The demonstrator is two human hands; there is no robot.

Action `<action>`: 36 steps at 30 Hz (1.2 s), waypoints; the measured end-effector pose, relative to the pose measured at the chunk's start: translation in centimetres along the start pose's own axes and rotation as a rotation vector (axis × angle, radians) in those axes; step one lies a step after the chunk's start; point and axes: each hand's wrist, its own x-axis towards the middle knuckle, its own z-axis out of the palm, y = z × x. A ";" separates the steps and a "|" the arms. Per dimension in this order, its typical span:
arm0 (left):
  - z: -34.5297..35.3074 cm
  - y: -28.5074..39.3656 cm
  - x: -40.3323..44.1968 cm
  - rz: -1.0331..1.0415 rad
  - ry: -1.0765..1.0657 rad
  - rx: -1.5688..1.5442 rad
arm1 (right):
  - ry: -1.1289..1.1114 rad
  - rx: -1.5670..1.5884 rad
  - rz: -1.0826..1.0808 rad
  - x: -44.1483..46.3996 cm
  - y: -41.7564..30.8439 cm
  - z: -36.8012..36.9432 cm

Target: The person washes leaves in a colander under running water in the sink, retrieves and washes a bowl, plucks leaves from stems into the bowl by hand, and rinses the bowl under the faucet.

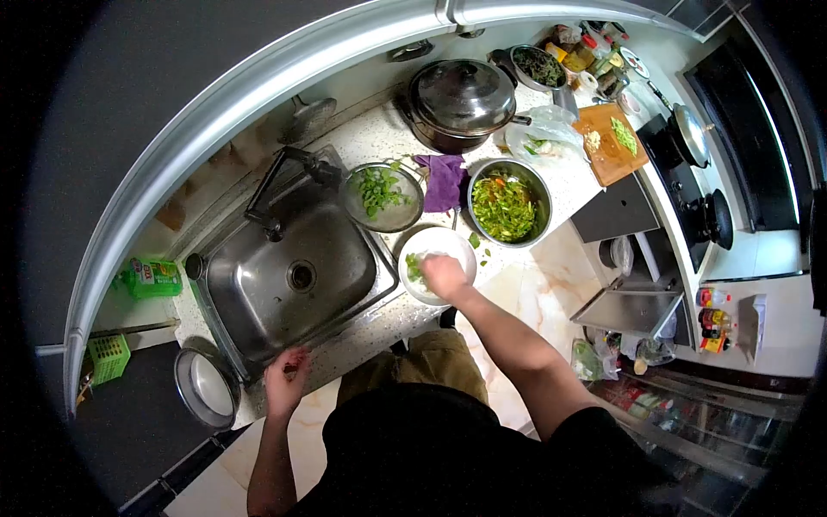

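My right hand (445,277) reaches into a white bowl (465,250) at the counter's front edge. Its fingers are closed at some leafy greens (414,268) inside; the fingertips are partly hidden. Beside the sink's front edge, my left hand (287,382) hangs with loosely bent fingers apart and nothing visible in them. A strainer (419,203) with green leaves (379,189) sits just behind the bowl, by the sink. To the bowl's right is a steel pot (545,211) full of chopped greens (506,207). A few loose leaves (475,240) lie between bowl and pot.
The steel sink (332,293) with its faucet (274,228) is at left, a metal basin (207,388) at its near corner. Behind stand a lidded pot (463,95), purple cloth (444,181) and plastic bag (551,129). A cutting board (613,159) and stove (676,181) are right.
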 end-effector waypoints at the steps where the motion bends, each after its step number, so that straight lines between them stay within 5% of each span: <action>1: -0.1 0.1 0.0 0.002 0.002 -0.005 | -0.024 -0.010 0.167 0.2 0.2 -0.6; 2: -0.1 0.3 0.0 0.006 0.001 -0.002 | -0.047 -0.023 0.333 0.3 0.2 -1.5; 6: -0.2 1.2 0.2 -0.016 -0.014 0.048 | -0.118 -0.078 0.067 -0.4 -0.2 -1.9; 8: 0.1 0.3 0.4 -0.031 -0.019 0.047 | -0.034 -0.015 0.244 -0.1 0.5 -2.2; 10: 0.1 0.2 0.3 -0.046 -0.034 0.055 | -0.109 -0.046 -0.086 -0.2 0.9 -0.2; 12: 0.2 1.1 0.4 -0.044 -0.039 -0.014 | -0.207 -0.067 0.015 -0.4 0.1 -2.5; 14: 0.3 0.8 0.6 -0.039 -0.047 -0.033 | -0.045 -0.012 0.270 0.1 0.3 -2.5; 16: 0.3 0.3 0.6 -0.040 -0.066 -0.044 | -0.159 -0.054 -0.050 0.1 -0.3 -1.0; 18: 0.5 0.3 0.8 -0.027 -0.079 -0.066 | 0.063 0.001 0.279 0.5 0.2 -1.8; 20: 0.7 0.2 1.0 -0.011 -0.068 -0.076 | 0.061 0.010 0.284 0.5 0.0 -1.4; 22: 0.9 0.5 1.1 0.006 -0.067 -0.087 | -0.034 0.002 -0.081 0.7 0.5 0.3; 24: 1.0 0.8 1.2 0.014 -0.067 -0.092 | 0.131 0.040 0.264 1.0 0.9 -0.4; 27: 1.5 0.1 1.1 0.033 -0.058 -0.042 | -0.087 -0.056 -0.234 0.6 0.6 0.6; 28: 1.6 -0.1 1.2 0.033 -0.057 -0.043 | -0.087 -0.057 -0.236 0.5 1.1 0.2; 30: 1.7 -0.5 1.1 0.059 -0.039 -0.065 | 0.086 0.025 0.135 1.2 1.8 -0.7; 32: 1.7 -1.0 1.0 0.076 -0.046 -0.055 | -0.226 0.072 -0.266 0.6 0.4 -2.9; 34: 1.8 -1.0 1.3 0.099 -0.041 -0.060 | 0.075 0.027 0.154 0.9 0.4 -2.0; 36: 1.1 -1.0 1.3 0.026 -0.052 -0.048 | -0.140 -0.045 -0.013 0.9 0.8 -1.9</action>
